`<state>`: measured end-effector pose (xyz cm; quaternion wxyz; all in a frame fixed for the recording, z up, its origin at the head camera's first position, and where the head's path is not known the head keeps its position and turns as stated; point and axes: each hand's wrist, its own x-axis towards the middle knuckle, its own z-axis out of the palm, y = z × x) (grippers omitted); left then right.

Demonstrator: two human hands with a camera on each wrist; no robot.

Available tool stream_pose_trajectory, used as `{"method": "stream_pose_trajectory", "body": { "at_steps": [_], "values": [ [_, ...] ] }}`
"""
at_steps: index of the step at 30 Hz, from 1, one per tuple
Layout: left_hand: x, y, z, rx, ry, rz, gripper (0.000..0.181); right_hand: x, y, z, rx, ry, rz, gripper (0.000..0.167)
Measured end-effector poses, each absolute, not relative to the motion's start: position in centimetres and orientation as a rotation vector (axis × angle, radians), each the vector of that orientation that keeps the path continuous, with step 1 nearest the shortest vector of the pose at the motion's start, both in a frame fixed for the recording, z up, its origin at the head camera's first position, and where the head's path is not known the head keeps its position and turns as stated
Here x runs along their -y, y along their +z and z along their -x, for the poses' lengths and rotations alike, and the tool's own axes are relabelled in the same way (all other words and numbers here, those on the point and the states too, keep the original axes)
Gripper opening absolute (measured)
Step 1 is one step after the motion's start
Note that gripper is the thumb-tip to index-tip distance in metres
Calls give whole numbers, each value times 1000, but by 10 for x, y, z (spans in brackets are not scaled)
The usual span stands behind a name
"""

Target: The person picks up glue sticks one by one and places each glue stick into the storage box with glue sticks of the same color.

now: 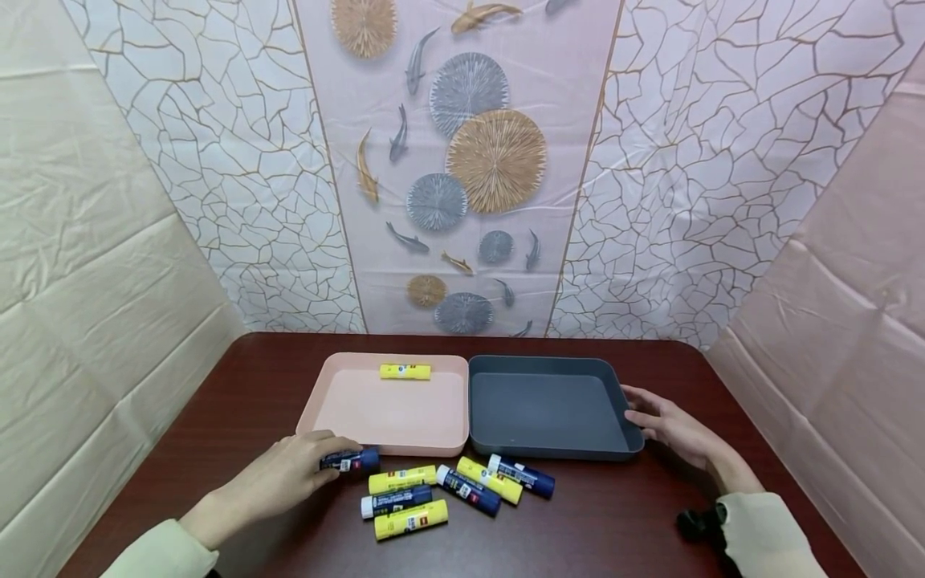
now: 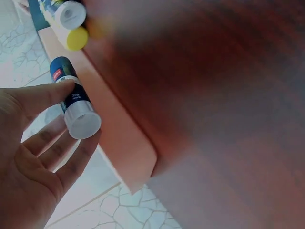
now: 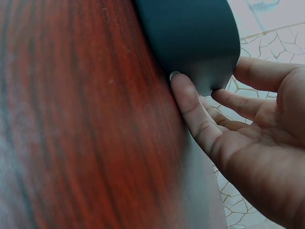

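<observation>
My left hand [image 1: 285, 474] pinches a dark blue glue stick [image 1: 350, 461] between thumb and fingers, at the near left corner of the pink tray [image 1: 390, 413]. In the left wrist view the white end of this glue stick [image 2: 75, 98] faces the camera. A yellow glue stick [image 1: 405, 372] lies inside the pink tray by its far wall. At the right, my right hand [image 1: 679, 429] touches the outer right side of the dark blue-grey tray [image 1: 549, 409]. In the right wrist view its thumb and extended fingers rest against the wall of that tray [image 3: 195, 43].
In front of the trays several glue sticks lie loose on the dark wood table [image 1: 578, 534], among them a yellow one [image 1: 411, 519] and a blue one [image 1: 522, 476]. Both trays stand side by side. Patterned cloth [image 1: 462, 160] hangs behind the table.
</observation>
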<state>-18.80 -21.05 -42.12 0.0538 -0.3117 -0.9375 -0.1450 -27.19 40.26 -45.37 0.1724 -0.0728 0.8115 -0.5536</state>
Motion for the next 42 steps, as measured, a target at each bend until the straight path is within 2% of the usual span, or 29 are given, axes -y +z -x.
{"method": "stream_pose_trajectory", "body": {
  "at_steps": [18,42],
  "values": [
    [186,-397,211,2875,-563,950,39,-402,-455,273,-2271,-1593,255,74],
    [162,-404,224,2805,-587,968,38,-404,-456,272,-2253,-1614,265,72]
  ]
}}
